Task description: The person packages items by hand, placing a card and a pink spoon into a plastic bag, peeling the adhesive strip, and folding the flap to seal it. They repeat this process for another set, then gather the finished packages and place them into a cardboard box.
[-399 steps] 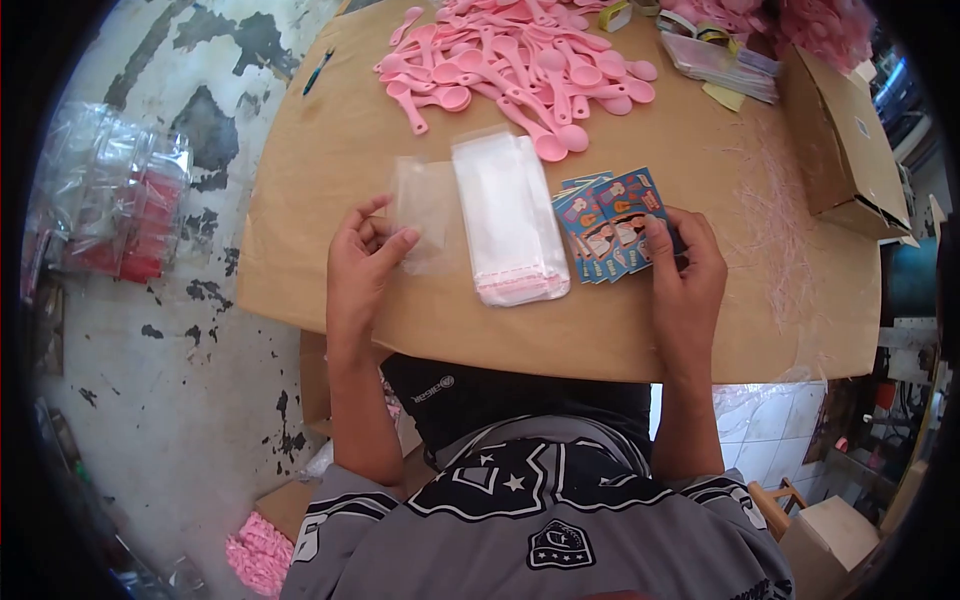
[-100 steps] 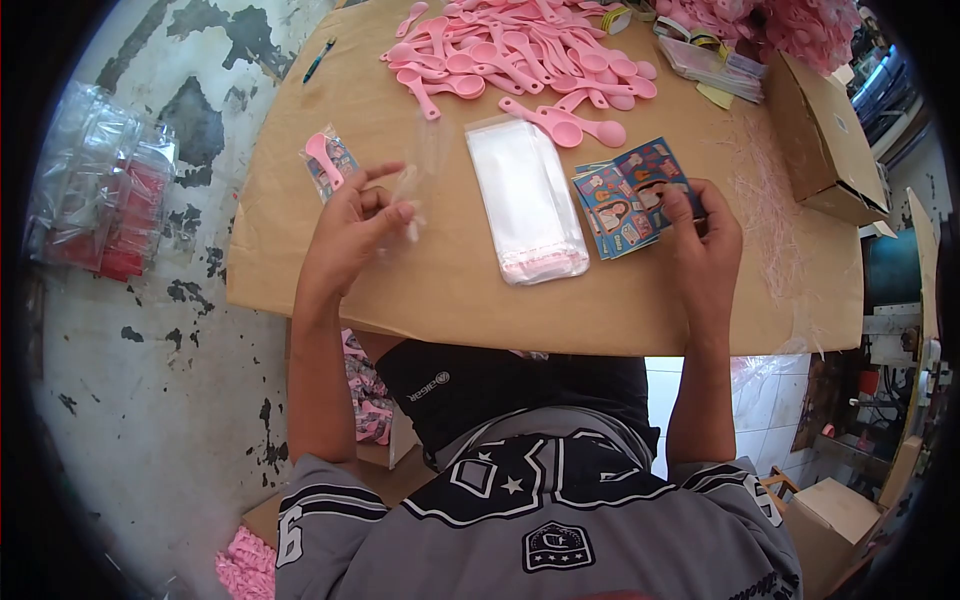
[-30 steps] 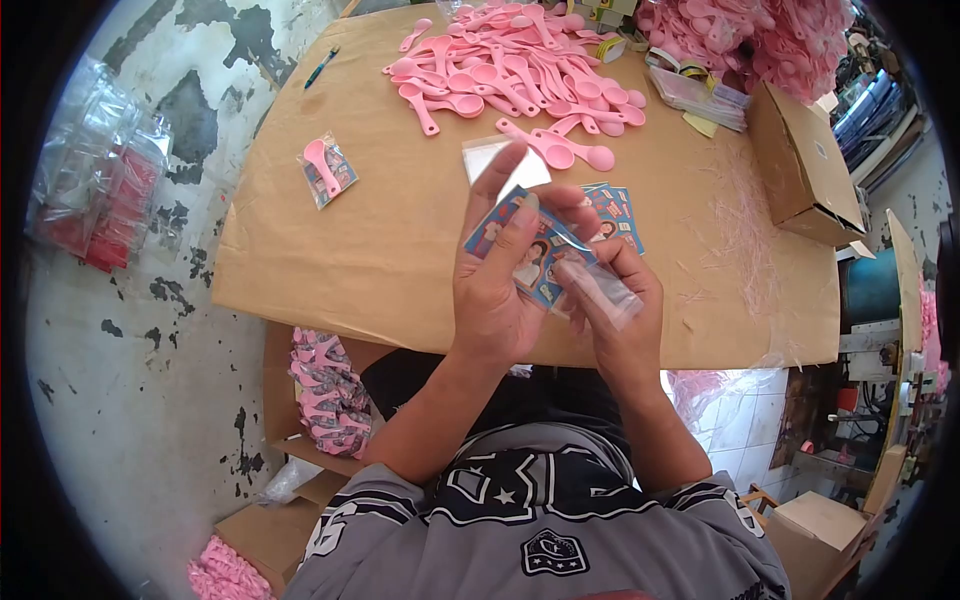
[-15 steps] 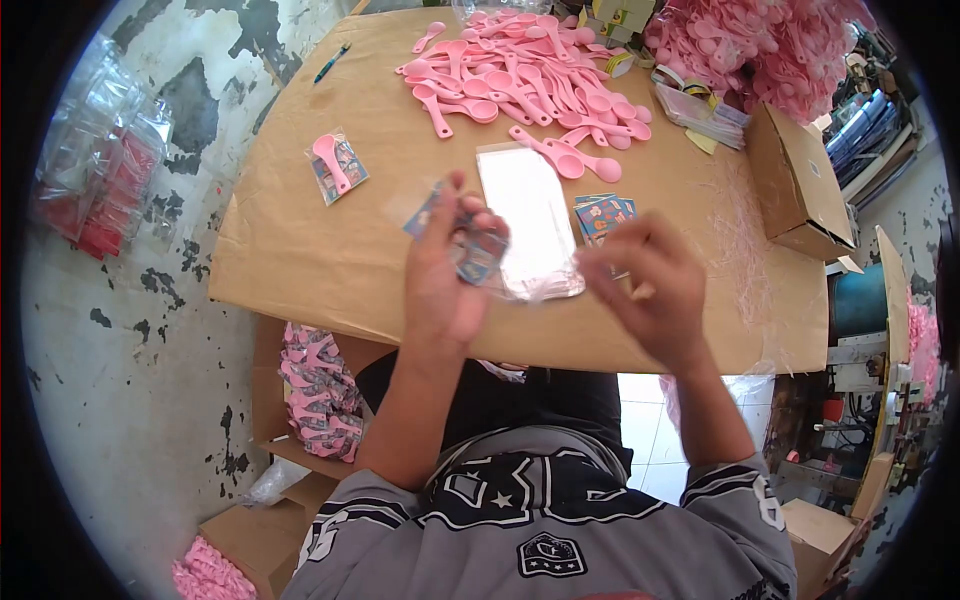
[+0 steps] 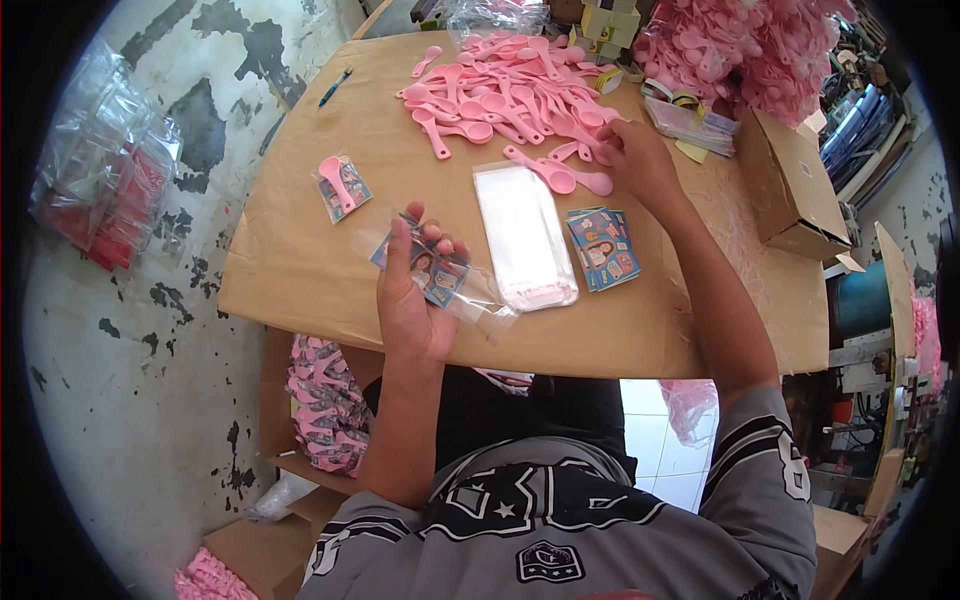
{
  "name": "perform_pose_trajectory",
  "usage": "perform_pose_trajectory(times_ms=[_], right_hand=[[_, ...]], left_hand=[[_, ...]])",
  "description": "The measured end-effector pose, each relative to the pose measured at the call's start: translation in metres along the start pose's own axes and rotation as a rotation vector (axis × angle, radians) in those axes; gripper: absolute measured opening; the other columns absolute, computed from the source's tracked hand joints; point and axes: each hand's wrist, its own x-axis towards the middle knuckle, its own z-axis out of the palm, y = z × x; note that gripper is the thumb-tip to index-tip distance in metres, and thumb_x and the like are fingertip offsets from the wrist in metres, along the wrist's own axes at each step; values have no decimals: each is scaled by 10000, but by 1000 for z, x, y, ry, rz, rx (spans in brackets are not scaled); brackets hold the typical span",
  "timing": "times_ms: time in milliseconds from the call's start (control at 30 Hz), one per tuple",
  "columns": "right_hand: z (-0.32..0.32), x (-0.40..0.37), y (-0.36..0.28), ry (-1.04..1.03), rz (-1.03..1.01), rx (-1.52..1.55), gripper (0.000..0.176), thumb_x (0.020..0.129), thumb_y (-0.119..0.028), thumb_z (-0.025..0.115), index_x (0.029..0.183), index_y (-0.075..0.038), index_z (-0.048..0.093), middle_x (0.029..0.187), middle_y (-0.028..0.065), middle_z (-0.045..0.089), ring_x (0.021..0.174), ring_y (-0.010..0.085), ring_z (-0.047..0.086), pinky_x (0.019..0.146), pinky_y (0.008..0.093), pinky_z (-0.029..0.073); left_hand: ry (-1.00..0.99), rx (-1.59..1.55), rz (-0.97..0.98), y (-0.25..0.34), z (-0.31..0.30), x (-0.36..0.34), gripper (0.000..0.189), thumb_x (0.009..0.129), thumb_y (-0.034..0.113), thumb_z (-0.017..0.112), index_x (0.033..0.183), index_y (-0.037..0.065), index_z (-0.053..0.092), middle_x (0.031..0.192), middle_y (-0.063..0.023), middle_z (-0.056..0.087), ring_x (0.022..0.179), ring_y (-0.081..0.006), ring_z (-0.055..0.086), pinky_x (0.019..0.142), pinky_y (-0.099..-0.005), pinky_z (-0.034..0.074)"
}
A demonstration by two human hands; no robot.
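Observation:
My left hand (image 5: 415, 295) holds a blue printed card in a clear bag (image 5: 437, 278), its open end trailing to the right. My right hand (image 5: 632, 158) reaches to the right edge of the pink spoon pile (image 5: 500, 90), fingers bent at a spoon; the fingertips partly hide whether it is gripped. Between the hands lies a stack of clear bags (image 5: 525, 235). Right of that stack are several blue cards (image 5: 603, 250). On the left of the table, a bagged card with a pink spoon (image 5: 341, 187) lies flat.
A pen (image 5: 335, 88) lies at the back left. Behind the right side stand tape rolls, a cardboard box (image 5: 795, 180) and a big heap of bagged pink spoons (image 5: 730, 50). Below the table's left edge, an open box holds packed spoons (image 5: 325, 405).
My right hand has moved from beside the cards up and away to the spoon pile. My left hand has shifted slightly down and left, and the bagged card now lies flatter across it.

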Motion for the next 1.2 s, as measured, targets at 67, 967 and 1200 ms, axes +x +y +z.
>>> perform_pose_trajectory(times_ms=[67,967,1200], right_hand=[[-5,-6,7,-53,44,130,193,921,-105,751,1066,7,690,876,127,696,797,239,670,735,370,523],[-9,-234,-158,-681,-316,632,312,997,-94,664,1306,-49,675,1197,151,741,1160,315,704,991,431,544],[146,-327,-116,-860,-17,594,513,1049,-351,575,1387,34,533,1150,315,694,1148,480,652,1021,538,507]], left_hand=[[-8,12,67,2,-3,4,349,1074,289,637,1319,48,573,974,-38,631,889,-138,631,931,-321,565],[-184,101,323,-3,-3,4,466,1068,417,616,1360,61,555,1067,-67,649,975,-181,639,1055,-407,523],[-265,165,296,7,-5,-20,482,1067,416,616,1376,50,563,1063,-59,615,968,-169,605,1047,-365,498]])
